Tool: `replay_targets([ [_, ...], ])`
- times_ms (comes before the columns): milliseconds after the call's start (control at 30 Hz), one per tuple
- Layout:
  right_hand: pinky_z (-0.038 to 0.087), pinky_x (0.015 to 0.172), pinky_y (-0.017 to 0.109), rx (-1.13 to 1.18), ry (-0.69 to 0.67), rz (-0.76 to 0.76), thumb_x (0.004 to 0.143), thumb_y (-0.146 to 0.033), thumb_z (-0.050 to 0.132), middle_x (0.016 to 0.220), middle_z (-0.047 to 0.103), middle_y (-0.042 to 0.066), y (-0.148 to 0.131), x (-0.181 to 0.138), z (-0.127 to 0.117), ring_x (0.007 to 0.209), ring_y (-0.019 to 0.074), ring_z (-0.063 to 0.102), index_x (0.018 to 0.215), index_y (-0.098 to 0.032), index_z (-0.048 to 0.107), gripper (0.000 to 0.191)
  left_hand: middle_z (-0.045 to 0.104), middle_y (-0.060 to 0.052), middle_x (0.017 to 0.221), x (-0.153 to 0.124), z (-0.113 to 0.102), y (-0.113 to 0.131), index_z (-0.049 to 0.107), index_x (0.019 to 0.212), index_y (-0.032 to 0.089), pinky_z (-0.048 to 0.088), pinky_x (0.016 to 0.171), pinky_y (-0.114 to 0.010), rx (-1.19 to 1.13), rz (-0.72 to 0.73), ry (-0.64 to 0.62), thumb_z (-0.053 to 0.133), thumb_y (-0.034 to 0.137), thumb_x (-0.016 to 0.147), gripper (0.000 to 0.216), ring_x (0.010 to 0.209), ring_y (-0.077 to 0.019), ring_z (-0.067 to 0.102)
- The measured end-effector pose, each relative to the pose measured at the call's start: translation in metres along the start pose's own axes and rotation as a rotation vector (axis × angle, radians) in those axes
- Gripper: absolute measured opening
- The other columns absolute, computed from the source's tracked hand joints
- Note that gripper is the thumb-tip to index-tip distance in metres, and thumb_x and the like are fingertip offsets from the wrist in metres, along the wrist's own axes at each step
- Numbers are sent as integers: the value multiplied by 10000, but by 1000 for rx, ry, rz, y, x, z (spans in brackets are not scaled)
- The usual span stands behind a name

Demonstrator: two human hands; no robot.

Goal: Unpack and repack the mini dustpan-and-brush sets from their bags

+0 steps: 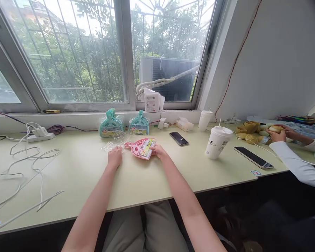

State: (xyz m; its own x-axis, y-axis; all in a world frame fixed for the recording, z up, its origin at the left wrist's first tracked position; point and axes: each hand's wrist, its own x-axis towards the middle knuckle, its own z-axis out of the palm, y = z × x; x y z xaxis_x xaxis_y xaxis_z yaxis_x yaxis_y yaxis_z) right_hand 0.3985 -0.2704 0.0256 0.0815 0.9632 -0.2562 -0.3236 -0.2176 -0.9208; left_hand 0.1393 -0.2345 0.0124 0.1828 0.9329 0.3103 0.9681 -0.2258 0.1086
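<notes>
A pink mini dustpan set [140, 148] with a printed label lies on the pale green table [94, 182]. My right hand [159, 151] rests on its right edge, fingers curled onto the label. My left hand [114, 156] lies on the table just left of it, knuckles bent, at the edge of a clear plastic wrapper [112, 144]. Two teal dustpan sets [111, 124] [139, 124] lean against the window sill behind.
A black phone [179, 138] and a white lidded cup [217, 141] sit to the right, with a second cup [204, 120] and another phone [252, 157] beyond. White cables and a power strip [40, 134] lie left. Another person's hands [277, 134] handle yellow items at far right.
</notes>
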Motion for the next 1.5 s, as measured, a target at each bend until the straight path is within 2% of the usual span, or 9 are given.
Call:
replay_targets([
  [433,598,755,347,76,124,-182,759,3,581,992,697,99,6,2,12,845,195,695,991,-120,595,263,462,-167,1420,0,-1,15,544,1328,144,292,1113,-442,-249,-34,63,364,6,759,613,1311,-294,434],
  [667,596,754,349,-94,-55,-178,734,-38,679,943,714,83,10,-3,22,795,187,698,976,-137,607,271,576,-90,1308,6,3,17,657,1175,220,35,1165,-583,-313,100,285,343,33,803,522,1267,-267,477],
  [833,602,773,372,-57,-63,-221,732,-27,682,911,711,60,15,0,25,795,187,695,953,-154,592,271,581,-71,1305,-1,-8,28,706,1082,220,237,1150,-464,-480,224,391,328,86,869,454,1295,-246,442],
  [900,598,797,378,6,-28,-240,735,-30,682,907,707,54,15,2,25,792,182,696,941,-160,587,262,509,-51,1391,-7,-17,36,688,1110,243,198,1168,-441,-549,260,493,395,158,895,372,1365,-245,354],
  [1033,587,835,397,122,7,-289,715,-75,725,913,702,49,12,3,23,813,184,694,935,-172,577,282,217,-90,1566,-9,-30,42,380,1426,245,107,1189,-456,-912,-28,780,590,416,853,634,1455,-267,164],
  [1133,587,831,405,118,-27,-366,683,-121,761,911,702,38,10,1,22,830,185,686,946,-184,578,326,234,-150,1550,3,-29,28,268,1459,229,310,1113,-449,-1481,-259,554,562,600,820,794,1398,-285,315],
  [1267,592,797,419,-32,-128,-407,642,-163,786,907,710,40,11,-3,27,835,196,679,956,-185,595,368,530,-143,1339,16,-17,7,474,1290,205,486,929,-366,-1957,-229,88,565,599,816,624,1137,-247,591],
  [1400,598,770,411,-80,-180,-398,656,-172,765,917,712,39,15,-5,32,843,197,677,969,-185,604,352,679,-67,1022,16,-12,3,562,1086,176,497,881,-301,-1997,-351,149,637,233,795,307,873,-151,668],
  [1500,604,760,402,-58,-149,-393,681,-146,740,904,708,40,16,-6,34,839,196,678,969,-181,605,320,693,-54,944,14,-15,5,543,1086,163,490,926,-314,-2067,-384,216,542,74,781,318,839,-139,683],
])
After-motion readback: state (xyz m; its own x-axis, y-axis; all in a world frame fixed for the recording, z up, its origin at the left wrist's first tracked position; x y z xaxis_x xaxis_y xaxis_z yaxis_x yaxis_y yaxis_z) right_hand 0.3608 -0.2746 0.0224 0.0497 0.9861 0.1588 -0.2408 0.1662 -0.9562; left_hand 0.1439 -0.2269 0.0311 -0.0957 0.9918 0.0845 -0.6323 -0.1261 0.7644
